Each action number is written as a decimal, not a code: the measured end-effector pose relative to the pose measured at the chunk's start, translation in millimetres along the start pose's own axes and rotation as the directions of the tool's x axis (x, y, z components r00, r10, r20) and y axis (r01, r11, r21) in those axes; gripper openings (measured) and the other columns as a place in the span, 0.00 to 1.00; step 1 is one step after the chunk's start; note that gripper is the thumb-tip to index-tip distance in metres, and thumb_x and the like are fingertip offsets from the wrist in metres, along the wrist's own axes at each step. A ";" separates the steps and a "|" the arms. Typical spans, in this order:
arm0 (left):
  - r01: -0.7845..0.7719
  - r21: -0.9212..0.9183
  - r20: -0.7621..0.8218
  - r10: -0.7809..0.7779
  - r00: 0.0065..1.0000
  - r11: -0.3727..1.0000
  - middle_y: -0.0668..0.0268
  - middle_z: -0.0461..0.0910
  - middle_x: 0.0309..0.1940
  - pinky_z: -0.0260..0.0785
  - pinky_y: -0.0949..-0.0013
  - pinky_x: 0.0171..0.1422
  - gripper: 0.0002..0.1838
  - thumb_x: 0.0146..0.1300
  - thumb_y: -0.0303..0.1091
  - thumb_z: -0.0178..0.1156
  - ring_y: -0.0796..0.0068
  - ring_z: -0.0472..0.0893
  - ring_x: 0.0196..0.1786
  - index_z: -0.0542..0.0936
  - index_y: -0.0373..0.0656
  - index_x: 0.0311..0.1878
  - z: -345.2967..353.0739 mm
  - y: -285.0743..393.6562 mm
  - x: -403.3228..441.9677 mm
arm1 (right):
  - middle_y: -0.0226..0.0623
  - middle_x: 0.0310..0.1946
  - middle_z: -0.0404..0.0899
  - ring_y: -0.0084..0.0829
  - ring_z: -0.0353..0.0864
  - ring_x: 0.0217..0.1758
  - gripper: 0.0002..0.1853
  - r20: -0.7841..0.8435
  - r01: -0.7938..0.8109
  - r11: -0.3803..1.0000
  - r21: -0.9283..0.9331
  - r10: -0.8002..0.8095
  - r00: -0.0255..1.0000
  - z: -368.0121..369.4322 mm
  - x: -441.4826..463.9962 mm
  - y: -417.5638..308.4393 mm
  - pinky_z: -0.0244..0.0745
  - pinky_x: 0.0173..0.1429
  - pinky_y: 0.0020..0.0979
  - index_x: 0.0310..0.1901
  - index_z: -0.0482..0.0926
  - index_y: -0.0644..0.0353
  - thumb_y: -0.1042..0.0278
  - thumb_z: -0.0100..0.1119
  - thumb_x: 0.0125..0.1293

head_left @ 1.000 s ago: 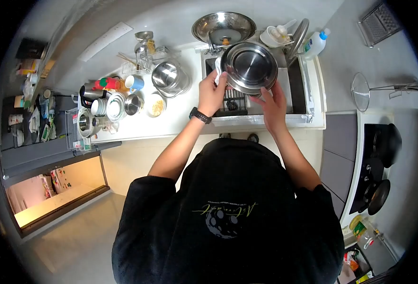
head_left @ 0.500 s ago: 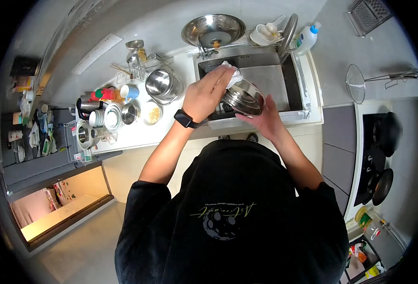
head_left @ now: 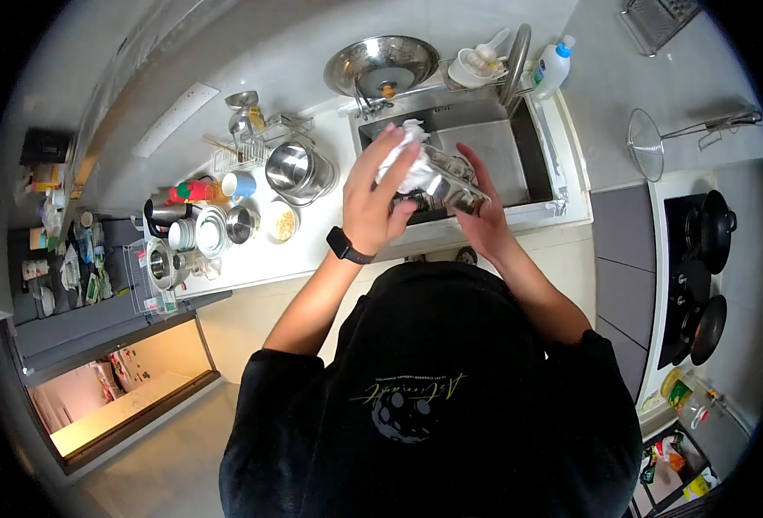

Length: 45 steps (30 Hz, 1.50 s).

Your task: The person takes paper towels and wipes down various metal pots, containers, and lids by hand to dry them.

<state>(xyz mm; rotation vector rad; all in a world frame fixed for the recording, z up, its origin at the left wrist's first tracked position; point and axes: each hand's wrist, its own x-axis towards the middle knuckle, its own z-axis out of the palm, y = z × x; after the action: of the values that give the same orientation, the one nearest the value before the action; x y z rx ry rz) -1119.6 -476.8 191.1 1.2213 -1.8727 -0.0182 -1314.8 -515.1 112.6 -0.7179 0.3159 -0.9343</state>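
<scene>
Over the near edge of the sink [head_left: 519, 160], my right hand [head_left: 482, 216] grips a shiny stainless steel bowl [head_left: 457, 188], which is tipped on its side. A crumpled white cloth [head_left: 414, 168] is in my left hand [head_left: 374, 192], pressed toward the bowl's left side. That hand wears a black watch, and its fingers are bent around the cloth with the thumb apart. Cloth and fingers hide part of the bowl, and motion blurs them slightly.
Left on the counter stand a steel pot [head_left: 293, 170], a dish of yellowish bits [head_left: 282, 222], a blue mug [head_left: 238, 185] and stacked bowls [head_left: 212, 231]. Behind the sink are a large steel basin [head_left: 381, 53], the faucet [head_left: 517, 65] and a detergent bottle [head_left: 554, 67]. Pans [head_left: 708, 330] sit on the stove at right.
The bowl has turned more onto its edge. My left hand has rotated, its fingers more spread over the cloth, and more of the cloth shows. My right hand has shifted slightly.
</scene>
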 end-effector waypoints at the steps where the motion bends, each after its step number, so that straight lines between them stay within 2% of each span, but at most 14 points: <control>1: 0.092 -0.075 -0.075 -0.097 0.992 0.993 0.47 0.74 0.67 0.69 0.50 0.70 0.33 0.72 0.58 0.56 0.44 0.74 0.71 0.77 0.40 0.68 2.3 3.5 -2.3 | 0.43 0.75 0.64 0.37 0.65 0.78 0.68 -0.001 0.005 1.000 0.001 -0.005 1.000 1.7 0.6 -4.2 0.60 0.80 0.39 0.82 0.46 0.54 0.29 0.76 0.50; 3: 0.215 -0.147 -0.149 -0.236 0.960 0.965 0.46 0.73 0.68 0.67 0.53 0.72 0.43 0.75 0.69 0.42 0.46 0.75 0.69 0.75 0.34 0.68 8.5 3.5 -9.4 | 0.45 0.73 0.65 0.40 0.67 0.76 0.72 0.017 0.047 0.987 -0.156 -0.045 0.999 4.3 1.6 -11.9 0.67 0.76 0.41 0.82 0.47 0.52 0.29 0.81 0.41; 6: 0.256 -0.283 -0.102 -0.294 0.950 0.924 0.45 0.72 0.68 0.66 0.55 0.72 0.43 0.75 0.67 0.42 0.47 0.76 0.68 0.72 0.34 0.70 6.8 6.0 -14.4 | 0.48 0.74 0.62 0.42 0.67 0.76 0.78 0.025 0.182 0.948 -0.263 -0.182 0.983 2.7 8.1 -18.2 0.67 0.76 0.42 0.82 0.41 0.53 0.36 0.87 0.37; 9: 0.529 -0.537 0.107 -0.568 0.816 0.658 0.45 0.69 0.69 0.64 0.56 0.73 0.42 0.73 0.64 0.49 0.48 0.74 0.69 0.68 0.34 0.73 8.1 16.2 -18.4 | 0.49 0.76 0.57 0.44 0.65 0.77 0.81 0.058 0.288 0.887 -0.361 -0.287 0.956 5.0 13.2 -26.7 0.64 0.79 0.44 0.82 0.37 0.55 0.40 0.89 0.34; 11: 0.396 -0.454 0.085 -0.403 0.911 0.798 0.45 0.68 0.70 0.62 0.57 0.75 0.43 0.68 0.56 0.59 0.50 0.71 0.71 0.63 0.35 0.76 18.0 1.9 -29.6 | 0.50 0.77 0.57 0.45 0.64 0.78 0.83 0.009 0.354 0.860 -0.368 -0.377 0.926 11.4 15.3 -33.0 0.62 0.80 0.45 0.82 0.36 0.55 0.38 0.89 0.33; 13: 0.446 -0.514 0.127 -0.450 0.884 0.732 0.46 0.65 0.73 0.61 0.58 0.76 0.47 0.60 0.45 0.69 0.52 0.67 0.74 0.60 0.37 0.79 19.9 14.4 -29.9 | 0.49 0.78 0.54 0.44 0.62 0.79 0.82 0.026 0.367 0.827 -0.425 -0.395 0.918 9.6 16.9 -34.1 0.60 0.81 0.46 0.82 0.38 0.57 0.33 0.87 0.33; 19: 0.588 -0.595 0.284 -0.541 0.791 0.548 0.47 0.64 0.76 0.58 0.57 0.78 0.45 0.64 0.40 0.68 0.52 0.66 0.77 0.59 0.37 0.79 28.0 36.1 -32.9 | 0.49 0.79 0.50 0.45 0.53 0.82 0.80 0.038 0.462 0.764 -0.451 -0.500 0.865 22.8 16.3 -27.3 0.52 0.82 0.48 0.80 0.45 0.60 0.20 0.79 0.32; 21: 0.540 -0.532 0.245 -0.491 0.836 0.652 0.47 0.64 0.75 0.55 0.57 0.80 0.41 0.67 0.36 0.64 0.51 0.65 0.77 0.58 0.38 0.80 33.4 41.2 -33.3 | 0.49 0.78 0.51 0.46 0.51 0.82 0.78 0.139 0.482 0.653 -0.584 -0.505 0.852 21.4 18.4 -25.6 0.47 0.83 0.47 0.80 0.45 0.60 0.22 0.78 0.36; 24: 0.477 -0.433 0.168 -0.451 0.877 0.765 0.46 0.62 0.77 0.51 0.56 0.82 0.36 0.73 0.35 0.55 0.49 0.63 0.79 0.57 0.37 0.80 39.6 45.7 -35.1 | 0.48 0.78 0.52 0.45 0.53 0.82 0.75 0.122 0.444 0.676 -0.588 -0.468 0.875 17.2 19.8 -20.3 0.50 0.82 0.47 0.80 0.45 0.59 0.26 0.78 0.39; 26: 0.427 -0.396 0.112 -0.419 0.901 0.813 0.45 0.60 0.78 0.48 0.56 0.83 0.33 0.77 0.37 0.48 0.47 0.60 0.81 0.56 0.35 0.80 40.1 42.8 -32.8 | 0.45 0.77 0.55 0.42 0.58 0.80 0.73 -0.026 0.345 0.872 -0.346 -0.376 0.926 30.7 16.7 -21.6 0.56 0.81 0.45 0.80 0.46 0.58 0.26 0.77 0.41; 31: 0.437 -0.497 0.113 -0.443 0.889 0.750 0.48 0.70 0.73 0.54 0.60 0.81 0.25 0.77 0.30 0.48 0.53 0.69 0.76 0.68 0.34 0.74 32.6 28.0 0.7 | 0.42 0.76 0.60 0.39 0.64 0.77 0.68 0.021 0.115 0.991 -0.075 -0.114 0.993 21.9 -4.6 -8.9 0.61 0.80 0.43 0.81 0.45 0.53 0.35 0.78 0.47; 33: 0.302 -0.366 0.230 -0.229 0.946 0.880 0.50 0.71 0.72 0.53 0.57 0.83 0.24 0.76 0.29 0.48 0.52 0.69 0.76 0.69 0.33 0.73 24.6 27.6 9.0 | 0.41 0.77 0.61 0.40 0.65 0.77 0.63 -0.033 -0.022 0.972 0.233 0.031 0.999 29.8 -13.5 -14.8 0.62 0.80 0.44 0.81 0.46 0.52 0.40 0.76 0.51; 38: 0.164 -0.369 0.316 -0.042 0.948 0.915 0.53 0.73 0.72 0.53 0.48 0.83 0.25 0.67 0.22 0.52 0.54 0.69 0.77 0.78 0.42 0.68 6.9 56.3 11.8 | 0.44 0.76 0.62 0.41 0.64 0.78 0.56 -0.079 -0.041 0.987 0.155 0.054 0.995 18.4 -17.1 -7.2 0.61 0.80 0.44 0.82 0.47 0.53 0.29 0.55 0.60; 45: 0.133 -0.164 0.347 -0.068 0.935 0.977 0.61 0.81 0.57 0.74 0.62 0.61 0.26 0.58 0.17 0.61 0.58 0.80 0.58 0.84 0.48 0.61 -6.0 11.3 16.8 | 0.45 0.74 0.64 0.40 0.68 0.75 0.55 -0.110 -0.110 0.991 0.079 0.118 0.987 32.1 -13.2 -23.4 0.65 0.77 0.43 0.81 0.50 0.58 0.27 0.53 0.61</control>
<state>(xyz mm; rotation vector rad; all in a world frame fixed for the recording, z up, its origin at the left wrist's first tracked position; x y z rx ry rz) -1126.1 -481.0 210.7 1.2410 -2.0450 -0.4789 -1319.6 -499.8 151.2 -0.5742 0.4180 -0.8752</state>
